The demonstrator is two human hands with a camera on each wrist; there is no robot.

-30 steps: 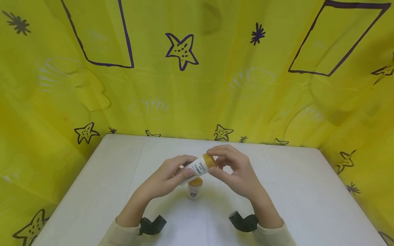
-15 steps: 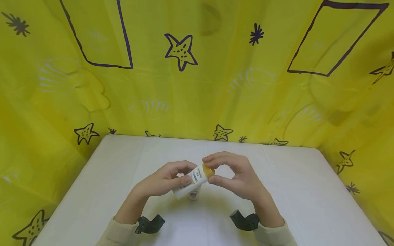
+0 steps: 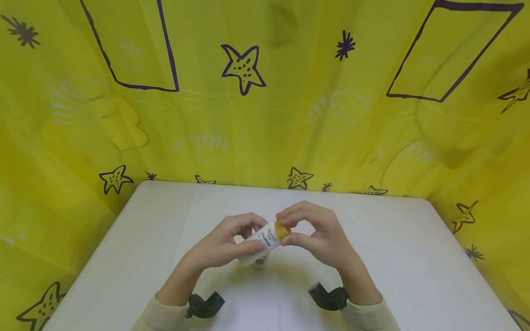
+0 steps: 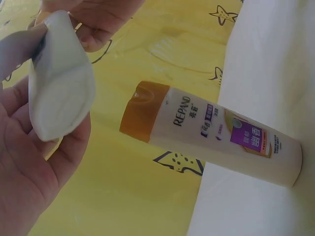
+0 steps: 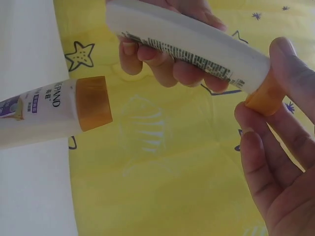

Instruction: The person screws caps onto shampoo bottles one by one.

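Note:
My left hand [image 3: 232,241] grips a white shampoo-type bottle [image 3: 265,240] around its body, tilted with its orange cap [image 3: 283,230] up to the right. Thumb and fingers of my right hand [image 3: 316,232] pinch that cap. The left wrist view shows the held bottle's pale base [image 4: 64,103]; fine print along its side [image 5: 182,54] appears in the right wrist view. Below the hands a second white bottle [image 4: 226,135], labelled REPAND, stands upright on the table, its orange cap [image 5: 93,103] on. From the head it is mostly hidden behind the held bottle.
The white-covered table [image 3: 165,220] reaches back to a yellow curtain [image 3: 265,124] printed with starfish and fish. Black wrist mounts [image 3: 205,304] sit at both cuffs.
The held bottle has turned about its length and come down slightly, now covering the standing bottle's cap in the head view. Both hands keep hold of it.

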